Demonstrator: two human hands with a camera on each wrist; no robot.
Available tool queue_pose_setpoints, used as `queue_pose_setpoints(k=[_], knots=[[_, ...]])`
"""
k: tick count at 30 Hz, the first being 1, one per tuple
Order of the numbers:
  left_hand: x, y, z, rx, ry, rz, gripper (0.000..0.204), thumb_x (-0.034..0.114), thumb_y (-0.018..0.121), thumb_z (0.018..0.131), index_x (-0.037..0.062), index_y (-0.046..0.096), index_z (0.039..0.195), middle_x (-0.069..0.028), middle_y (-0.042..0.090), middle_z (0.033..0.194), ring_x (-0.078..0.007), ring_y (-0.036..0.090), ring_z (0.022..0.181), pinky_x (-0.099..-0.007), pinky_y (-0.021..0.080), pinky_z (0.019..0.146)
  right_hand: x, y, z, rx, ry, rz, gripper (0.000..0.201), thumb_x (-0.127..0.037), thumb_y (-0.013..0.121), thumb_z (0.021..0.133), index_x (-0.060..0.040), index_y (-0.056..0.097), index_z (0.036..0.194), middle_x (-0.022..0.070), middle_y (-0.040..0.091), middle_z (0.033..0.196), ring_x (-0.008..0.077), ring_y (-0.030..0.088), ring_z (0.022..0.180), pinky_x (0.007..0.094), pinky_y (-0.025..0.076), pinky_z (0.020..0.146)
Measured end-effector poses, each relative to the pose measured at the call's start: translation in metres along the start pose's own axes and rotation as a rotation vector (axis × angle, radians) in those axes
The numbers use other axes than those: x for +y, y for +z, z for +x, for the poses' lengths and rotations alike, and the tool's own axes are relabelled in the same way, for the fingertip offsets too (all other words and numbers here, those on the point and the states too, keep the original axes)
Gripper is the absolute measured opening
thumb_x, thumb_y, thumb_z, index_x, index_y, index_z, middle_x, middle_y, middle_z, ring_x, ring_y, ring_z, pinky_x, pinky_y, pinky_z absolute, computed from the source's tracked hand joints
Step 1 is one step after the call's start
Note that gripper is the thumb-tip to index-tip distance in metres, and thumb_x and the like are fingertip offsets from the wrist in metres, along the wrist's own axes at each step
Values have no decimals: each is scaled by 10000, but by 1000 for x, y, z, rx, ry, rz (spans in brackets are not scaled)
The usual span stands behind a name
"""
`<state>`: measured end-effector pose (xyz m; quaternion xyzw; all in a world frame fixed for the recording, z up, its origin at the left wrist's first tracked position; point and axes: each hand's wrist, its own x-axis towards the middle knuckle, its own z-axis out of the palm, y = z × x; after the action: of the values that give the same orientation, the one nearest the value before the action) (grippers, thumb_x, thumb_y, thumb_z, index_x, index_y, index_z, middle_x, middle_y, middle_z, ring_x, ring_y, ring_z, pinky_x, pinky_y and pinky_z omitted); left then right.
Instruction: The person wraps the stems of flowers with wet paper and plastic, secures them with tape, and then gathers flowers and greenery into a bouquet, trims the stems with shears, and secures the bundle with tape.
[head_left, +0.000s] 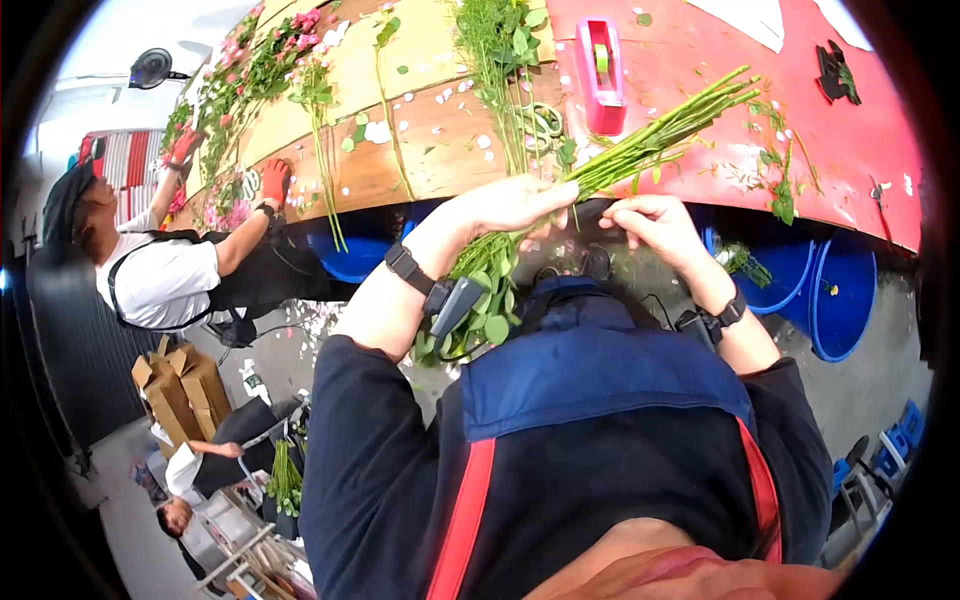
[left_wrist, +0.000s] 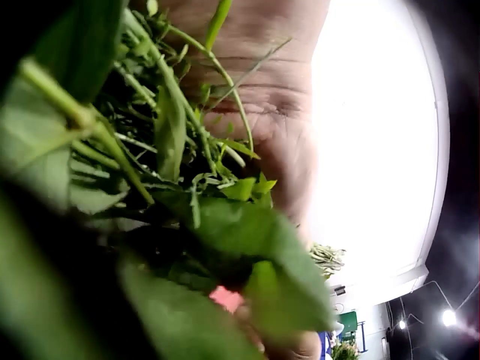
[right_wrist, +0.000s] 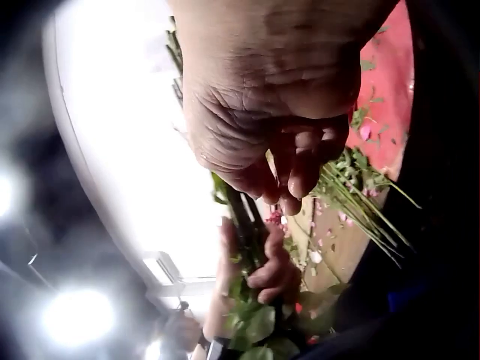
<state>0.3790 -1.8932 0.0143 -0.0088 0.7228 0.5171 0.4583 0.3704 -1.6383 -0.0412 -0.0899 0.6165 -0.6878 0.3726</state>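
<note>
My left hand [head_left: 515, 203] grips a bundle of long green stems [head_left: 675, 130]. Its cut ends point up and to the right over the table; its broad leaves [head_left: 490, 300] hang below the hand. Leaves fill much of the left wrist view, in front of the palm [left_wrist: 255, 97]. Just right of the bundle is my right hand [head_left: 655, 230], with thumb and fingers bent and their tips close together. In the right wrist view, these fingertips [right_wrist: 291, 202] are beside the stems above the left hand [right_wrist: 274, 270]; I cannot tell whether they pinch something thin.
A pink tape dispenser [head_left: 602, 85] and scissors [head_left: 542, 127] lie on the table [head_left: 450, 170], among cut stems and petals. Black gloves [head_left: 836, 75] are at the back right. Blue buckets [head_left: 843, 295] stand under the table edge. Another person [head_left: 165, 270] works with roses at left.
</note>
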Motion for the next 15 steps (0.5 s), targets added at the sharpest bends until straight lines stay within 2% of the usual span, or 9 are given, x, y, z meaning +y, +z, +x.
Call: queue_pose_setpoints(k=[2,3,6,7,8,10,13,15], knots=[[0,5,-7,-71,-97,-150,630,580,322,980,25,594,857,-29,510,566,-126,487,460,-265,428,468,10,12,-1,78,-52,-11,181,-119,632,901,-16,687,1039,32,699,913,30,518,603,183,450,557],[-4,7,-7,-115,-167,-283,671,611,279,972,29,590,854,-20,490,555,-124,463,460,-270,419,446,16,15,3,83,-110,-68,231,-127,637,903,-17,656,1106,41,678,965,72,572,726,219,491,669],[-11,17,-16,-252,-112,-379,701,630,257,964,26,590,839,-14,473,548,-119,456,463,-273,413,433,20,36,15,88,-515,-86,305,-158,635,905,-18,616,1175,87,635,1114,143,594,904,288,499,793],[-14,20,-20,-279,-109,-427,709,628,263,964,15,593,831,-15,476,548,-117,455,457,-267,406,426,12,35,15,-25,-490,-187,365,-205,628,901,-16,587,1210,130,545,1290,194,568,1041,342,472,888],[-17,23,-23,-308,-105,-477,717,627,269,963,4,595,823,-16,479,548,-115,453,450,-261,399,419,6,47,17,-17,-590,-154,372,-269,589,914,-22,593,1192,157,497,1357,210,570,1046,361,461,896],[-25,24,-24,-379,-134,-547,722,618,284,965,-11,598,799,-37,505,556,-124,461,434,-266,390,398,8,53,21,-95,-632,-301,354,-273,569,906,-43,603,1174,165,484,1372,229,558,1083,375,449,924],[-31,28,-30,-319,-192,-566,713,604,311,966,-20,594,772,-62,531,566,-137,464,414,-277,385,379,11,59,23,-158,-696,-405,318,-186,600,875,-67,604,1170,166,514,1335,223,564,1065,364,458,921],[-38,25,-35,-307,-204,-622,689,599,332,963,-8,591,767,-71,538,571,-141,463,409,-281,389,379,18,61,19,-96,-555,-276,264,-114,613,871,-58,622,1129,103,600,1193,216,583,1013,361,483,882]])
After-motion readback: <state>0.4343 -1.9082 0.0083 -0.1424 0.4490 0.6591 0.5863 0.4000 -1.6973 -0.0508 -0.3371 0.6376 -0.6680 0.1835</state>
